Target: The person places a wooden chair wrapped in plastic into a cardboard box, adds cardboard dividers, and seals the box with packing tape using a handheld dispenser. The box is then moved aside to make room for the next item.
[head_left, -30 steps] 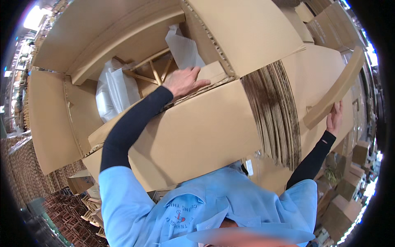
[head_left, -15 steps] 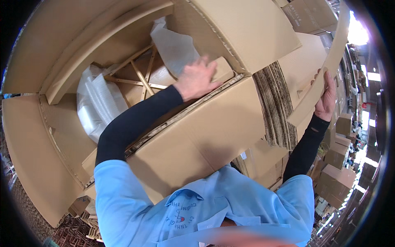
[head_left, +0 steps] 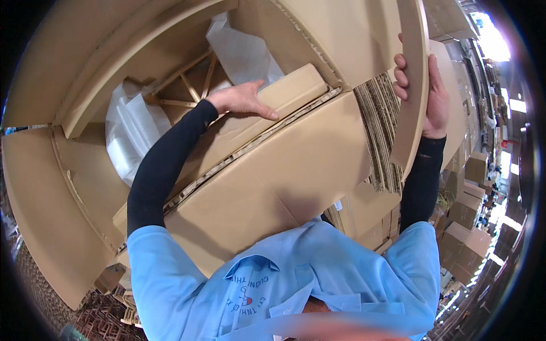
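An open cardboard carton (head_left: 273, 176) stands in front of me with its flaps folded outward. Inside lies a light brown wooden frame with crossed bars (head_left: 190, 88), partly wrapped in white foam sheet (head_left: 133, 131). A folded cardboard strip (head_left: 298, 91) sits along the carton's near inner wall. My left hand (head_left: 244, 100) rests on that strip, thumb stretched out and fingers apart. On the right, my right hand (head_left: 435, 105) is closed around a long cardboard strip (head_left: 412, 85), held upright outside the carton. A similar strip (head_left: 142, 44) lines the far inner wall.
A stack of corrugated cardboard sheets (head_left: 378, 136) stands just right of the carton. Several closed boxes (head_left: 463, 250) are piled farther right. Brown wooden pieces (head_left: 111, 315) lie at the lower left.
My left hand has slid left along the near inner strip, which now shows more fully. My right hand has brought its strip leftward and turned it more upright.
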Available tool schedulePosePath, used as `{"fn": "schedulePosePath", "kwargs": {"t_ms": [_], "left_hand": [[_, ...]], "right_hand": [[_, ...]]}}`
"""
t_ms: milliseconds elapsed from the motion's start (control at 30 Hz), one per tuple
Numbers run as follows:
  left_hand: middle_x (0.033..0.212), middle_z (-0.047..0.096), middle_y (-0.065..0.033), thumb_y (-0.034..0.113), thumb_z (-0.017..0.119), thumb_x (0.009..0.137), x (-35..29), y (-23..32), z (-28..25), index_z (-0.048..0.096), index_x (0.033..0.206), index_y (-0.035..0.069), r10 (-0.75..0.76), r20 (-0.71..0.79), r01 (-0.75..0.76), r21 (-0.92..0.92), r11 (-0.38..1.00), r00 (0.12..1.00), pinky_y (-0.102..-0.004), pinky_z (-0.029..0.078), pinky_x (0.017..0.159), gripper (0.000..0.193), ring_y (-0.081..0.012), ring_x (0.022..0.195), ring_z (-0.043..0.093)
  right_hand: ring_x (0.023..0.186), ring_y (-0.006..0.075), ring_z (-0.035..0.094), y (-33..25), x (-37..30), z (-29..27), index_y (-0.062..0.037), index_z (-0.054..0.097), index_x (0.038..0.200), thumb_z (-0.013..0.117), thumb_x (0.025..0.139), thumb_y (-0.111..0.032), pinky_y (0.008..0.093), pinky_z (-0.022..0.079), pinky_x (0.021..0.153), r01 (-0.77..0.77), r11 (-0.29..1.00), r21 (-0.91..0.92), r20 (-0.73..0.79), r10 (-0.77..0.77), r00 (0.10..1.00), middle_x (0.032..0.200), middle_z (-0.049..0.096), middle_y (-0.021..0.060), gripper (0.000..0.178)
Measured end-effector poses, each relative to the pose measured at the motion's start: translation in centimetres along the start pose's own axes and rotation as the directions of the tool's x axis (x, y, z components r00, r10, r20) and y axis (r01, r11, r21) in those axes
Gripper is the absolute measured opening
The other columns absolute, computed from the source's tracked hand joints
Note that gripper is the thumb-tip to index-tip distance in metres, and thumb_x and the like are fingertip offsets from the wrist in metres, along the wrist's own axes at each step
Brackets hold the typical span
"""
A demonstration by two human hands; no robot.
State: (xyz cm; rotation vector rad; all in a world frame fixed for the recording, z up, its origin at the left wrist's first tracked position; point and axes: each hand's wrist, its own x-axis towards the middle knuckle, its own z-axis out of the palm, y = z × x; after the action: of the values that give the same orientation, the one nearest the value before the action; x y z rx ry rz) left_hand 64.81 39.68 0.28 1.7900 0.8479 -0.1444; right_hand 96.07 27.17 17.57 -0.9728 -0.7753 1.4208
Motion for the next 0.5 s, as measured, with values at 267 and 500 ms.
{"fn": "schedulePosePath", "kwargs": {"t_ms": [267,500], "left_hand": [[0.142,0.055,-0.024,0.05,0.081,0.077,0.6,-2.0,0.9,0.04,0.145,-0.009,0.14,0.061,-0.145,0.095,0.985,0.988,-0.0373,0.046,0.105,0.099,-0.0326,0.131,0.054],[0.157,0.035,-0.0198,0.044,0.083,0.074,5.1,-2.0,0.0,0.021,0.159,0.0,0.246,0.44,0.163,-0.706,0.689,0.864,-0.0378,0.035,0.116,0.114,-0.0281,0.144,0.036]], "right_hand": [[0.077,0.0127,0.055,5.1,3.4,2.1,-0.0022,0.051,0.133,0.03,0.111,-0.045,0.023,0.048,0.056,-0.188,0.98,0.066,0.13,0.179,0.975,0.108,0.06,0.0104,0.053],[0.073,0.0106,0.05,10.8,6.9,2.4,-0.002,0.048,0.134,0.03,0.111,-0.046,0.0218,0.041,0.054,-0.223,0.97,0.1,0.119,0.211,0.97,0.105,0.057,0.0114,0.054]]}}
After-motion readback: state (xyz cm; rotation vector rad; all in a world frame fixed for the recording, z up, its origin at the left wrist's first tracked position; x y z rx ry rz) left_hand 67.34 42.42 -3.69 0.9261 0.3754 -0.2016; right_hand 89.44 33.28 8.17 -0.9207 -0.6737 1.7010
